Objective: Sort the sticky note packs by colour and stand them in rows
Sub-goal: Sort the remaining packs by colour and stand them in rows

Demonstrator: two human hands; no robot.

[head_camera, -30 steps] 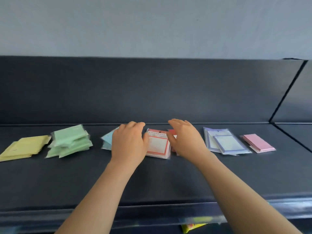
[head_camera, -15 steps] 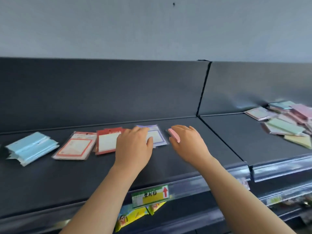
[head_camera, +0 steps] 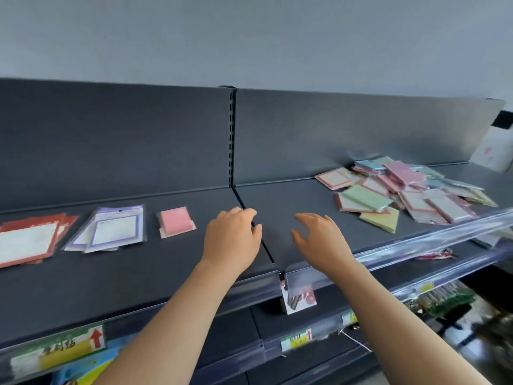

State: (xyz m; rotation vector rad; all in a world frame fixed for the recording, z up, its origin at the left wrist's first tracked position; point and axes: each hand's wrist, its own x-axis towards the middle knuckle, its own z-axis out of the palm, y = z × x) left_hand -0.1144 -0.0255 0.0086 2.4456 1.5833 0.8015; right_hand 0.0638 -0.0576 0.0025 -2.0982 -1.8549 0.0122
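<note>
**A:** So how far along is this?

**B:** Partway, I'd say. On the left of the shelf [head_camera: 138, 273] there are small sorted groups: red-bordered packs [head_camera: 27, 240], purple-bordered packs [head_camera: 111, 232] and one pink pack [head_camera: 176, 222]. All lying flat though, nothing stood up yet. Far right there's a big mixed heap [head_camera: 402, 195] left to go through.

**A:** Hands busy?

**B:** Nope. The left hand [head_camera: 231, 237] and right hand [head_camera: 319, 240] both hover mid-shelf, fingers apart and relaxed, holding nothing.

**A:** Any labels?

**B:** There's a price tag [head_camera: 58, 350] below with a red arrow. The writing's too blurry to read.
</note>
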